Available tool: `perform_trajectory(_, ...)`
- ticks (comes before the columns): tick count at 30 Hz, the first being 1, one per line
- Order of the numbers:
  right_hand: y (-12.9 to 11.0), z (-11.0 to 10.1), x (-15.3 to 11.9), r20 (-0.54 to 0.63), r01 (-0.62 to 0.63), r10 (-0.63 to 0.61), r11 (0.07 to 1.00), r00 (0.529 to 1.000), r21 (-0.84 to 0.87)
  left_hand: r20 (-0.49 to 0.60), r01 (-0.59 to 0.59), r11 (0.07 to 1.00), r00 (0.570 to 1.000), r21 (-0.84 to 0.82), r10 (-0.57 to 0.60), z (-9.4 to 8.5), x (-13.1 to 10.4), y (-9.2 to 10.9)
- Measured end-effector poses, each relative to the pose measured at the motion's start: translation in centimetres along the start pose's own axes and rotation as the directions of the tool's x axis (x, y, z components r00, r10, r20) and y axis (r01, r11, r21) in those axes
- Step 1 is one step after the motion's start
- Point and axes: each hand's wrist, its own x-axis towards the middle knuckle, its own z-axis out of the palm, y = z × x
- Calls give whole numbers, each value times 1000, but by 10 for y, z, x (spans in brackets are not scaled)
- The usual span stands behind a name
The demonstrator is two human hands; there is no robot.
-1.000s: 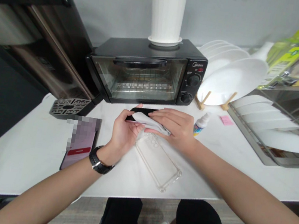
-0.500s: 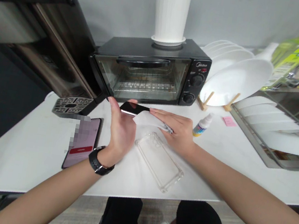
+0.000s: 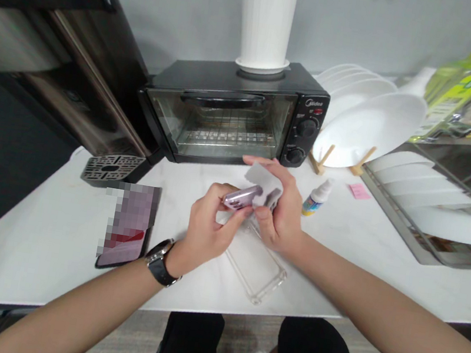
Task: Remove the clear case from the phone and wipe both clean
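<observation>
Above the table, my left hand [image 3: 213, 218] grips a smartphone [image 3: 241, 197] by its near end, thumb on one side and fingers on the other. The phone is tilted, its purplish back and camera end facing me. A light grey cleaning cloth [image 3: 266, 182] is bunched in my right hand [image 3: 281, 213] and wraps the phone's right end, which is hidden. Below my hands a clear phone case [image 3: 257, 266] lies on the white table, partly covered by them. Right of my right hand stands a small white-capped spray bottle [image 3: 317, 198].
At left another phone [image 3: 128, 231] lies screen up, beside a black drinks machine [image 3: 114, 169]. Behind my hands is a toaster oven [image 3: 226, 121] with a white pot [image 3: 267, 20] on top. White plates [image 3: 368, 126], a pink note [image 3: 359, 191] and a sink [image 3: 413, 240] are at right.
The phone has turned from its dark screen to its back edge. My left hand, earlier spread under it, now pinches it, and my right hand has folded the cloth around its right end.
</observation>
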Motion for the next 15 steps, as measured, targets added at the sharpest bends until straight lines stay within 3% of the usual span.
perform_trajectory(2,2,0,2,39,20,-22,998,999,60,-47,-82,996,995,20,83,-1,1,0)
perform_trajectory(6,10,3,1,124,-138,129,989,984,60,-200,-174,985,965,9,172,-2,7,-5)
perform_trajectory(8,11,4,-2,103,-128,120,988,987,81,-143,-179,984,974,4,178,-2,8,-6)
perform_trajectory(12,7,4,-5,26,34,-42,969,999,243,19,-230,972,973,-45,231,-7,8,1)
perform_trajectory(15,9,2,-3,114,-65,34,958,993,278,-40,-281,959,959,-37,280,-11,12,8)
